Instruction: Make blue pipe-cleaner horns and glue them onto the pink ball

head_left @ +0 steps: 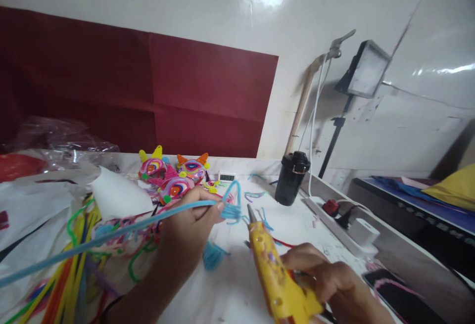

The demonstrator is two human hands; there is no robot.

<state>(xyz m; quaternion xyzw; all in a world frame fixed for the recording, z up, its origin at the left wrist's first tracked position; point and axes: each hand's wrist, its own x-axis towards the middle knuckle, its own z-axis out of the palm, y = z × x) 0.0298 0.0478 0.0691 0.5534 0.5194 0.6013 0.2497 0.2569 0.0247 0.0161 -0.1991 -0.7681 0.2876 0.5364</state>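
Right hand: your right hand (326, 277) sits lowest and closest, fingers wrapped around the grip of a yellow plastic hot-glue gun (276, 277).
Glue gun: its metal nozzle tilts up and away from you, tip just beside a coiled light-blue pipe-cleaner bundle (232, 208); whether they touch you cannot tell.
Left hand: your left hand (189, 225) pinches that bundle between thumb and fingertips, held a little above the white tabletop (297, 225).
Blue stem: a long light-blue pipe cleaner (92, 242) runs from the pinch down towards the lower left.
Near the hand: a small light-blue fuzzy tuft (213, 254) lies on the tabletop just below your left hand.
Left side: a heap of loose multicoloured pipe cleaners (70, 274) lies spread there.
Behind: three colourful swirled pipe-cleaner masks (172, 173) with pointed ears stand together.
Right of centre: a black cylindrical jar (291, 178) stands near a white power strip (345, 225).
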